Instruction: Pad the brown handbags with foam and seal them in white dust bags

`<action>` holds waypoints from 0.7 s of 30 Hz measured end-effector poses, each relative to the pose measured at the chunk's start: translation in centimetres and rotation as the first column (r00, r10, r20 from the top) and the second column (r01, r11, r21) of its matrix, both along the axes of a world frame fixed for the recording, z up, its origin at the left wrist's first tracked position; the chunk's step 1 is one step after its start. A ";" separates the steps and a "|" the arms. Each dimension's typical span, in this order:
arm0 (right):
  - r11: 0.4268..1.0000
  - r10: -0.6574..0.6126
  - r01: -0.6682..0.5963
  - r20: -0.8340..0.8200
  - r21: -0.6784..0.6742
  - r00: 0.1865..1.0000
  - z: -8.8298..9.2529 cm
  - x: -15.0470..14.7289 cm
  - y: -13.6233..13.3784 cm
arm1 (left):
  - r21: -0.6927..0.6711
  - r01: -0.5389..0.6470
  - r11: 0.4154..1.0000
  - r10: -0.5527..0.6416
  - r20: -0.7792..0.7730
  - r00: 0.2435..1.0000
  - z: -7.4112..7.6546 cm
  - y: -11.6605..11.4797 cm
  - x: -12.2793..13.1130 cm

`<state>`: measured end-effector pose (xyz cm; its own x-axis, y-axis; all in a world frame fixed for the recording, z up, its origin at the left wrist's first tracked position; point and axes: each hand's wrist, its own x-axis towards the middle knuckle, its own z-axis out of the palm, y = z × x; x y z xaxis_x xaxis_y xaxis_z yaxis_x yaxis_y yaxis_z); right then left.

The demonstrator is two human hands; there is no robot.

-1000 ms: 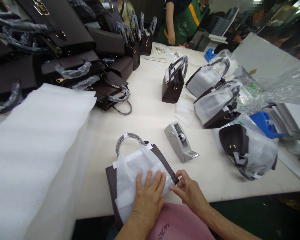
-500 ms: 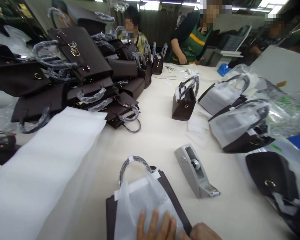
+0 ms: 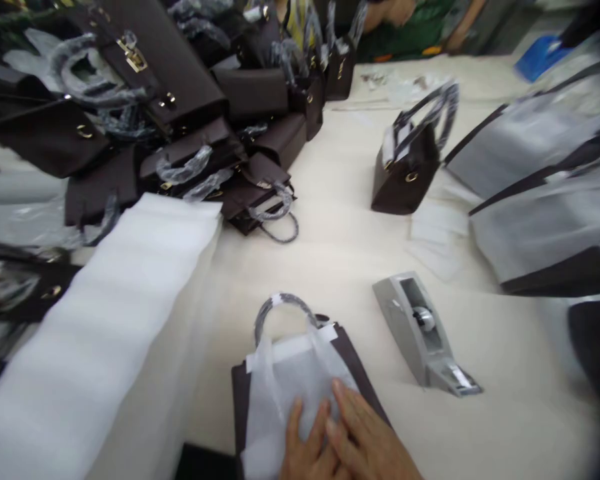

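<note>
A dark brown handbag (image 3: 363, 373) lies flat at the front of the table, its looped handle (image 3: 284, 298) wrapped in clear film. Over its face is a sheet of white wrapping tissue (image 3: 285, 367), fixed near the top with strips of white tape. My left hand (image 3: 310, 447) rests on the sheet with its fingers spread. Beside it, my right hand (image 3: 367, 433) lies on the same sheet, fingers stretched out and almost touching the left. To their right stands a grey tape dispenser (image 3: 423, 333).
Dark handbags (image 3: 175, 73) are piled at the back left. A stack of white foam sheets (image 3: 105, 320) lies along the left. One small bag (image 3: 405, 167) stands upright beyond the dispenser; tissue-covered bags (image 3: 545, 220) line the right. A person's arm (image 3: 463, 30) shows at the far edge.
My right hand has moved from the bag's lower right edge onto the tissue beside my left hand. The view has tilted down and shifted, so the surroundings appear higher.
</note>
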<state>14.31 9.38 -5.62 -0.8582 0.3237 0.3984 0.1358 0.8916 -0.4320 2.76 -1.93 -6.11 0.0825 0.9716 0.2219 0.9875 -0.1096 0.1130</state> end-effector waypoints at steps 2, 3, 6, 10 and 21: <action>0.995 0.079 -0.077 0.035 -0.056 0.996 1.0 0.3 0.0 | 0.039 0.049 0.998 -0.051 0.035 0.998 1.6 0.0 -0.3; 0.991 0.111 -0.106 0.062 -0.079 0.992 1.3 0.3 -0.1 | -0.007 0.039 0.999 -0.039 0.038 0.999 2.4 -0.1 -0.6; 0.989 0.149 -0.144 0.187 -0.045 0.971 1.4 0.3 -0.8 | -0.105 -0.001 0.994 0.006 0.052 0.999 4.7 -1.5 -2.3; 0.985 0.128 -0.159 0.319 0.072 0.939 2.1 0.0 -1.3 | -0.010 -0.248 0.969 0.246 0.142 0.959 5.6 -6.1 -4.8; 0.923 0.328 -0.360 0.213 0.134 0.920 4.9 -6.5 -2.5 | -0.248 -0.641 0.726 0.572 0.735 0.364 2.4 -10.1 -3.4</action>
<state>7.83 6.85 -0.70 -0.9673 -0.0620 0.2461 -0.1298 0.9542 -0.2697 -0.63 -12.04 -3.72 -0.7431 0.6680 -0.0399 0.3532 0.4421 0.8245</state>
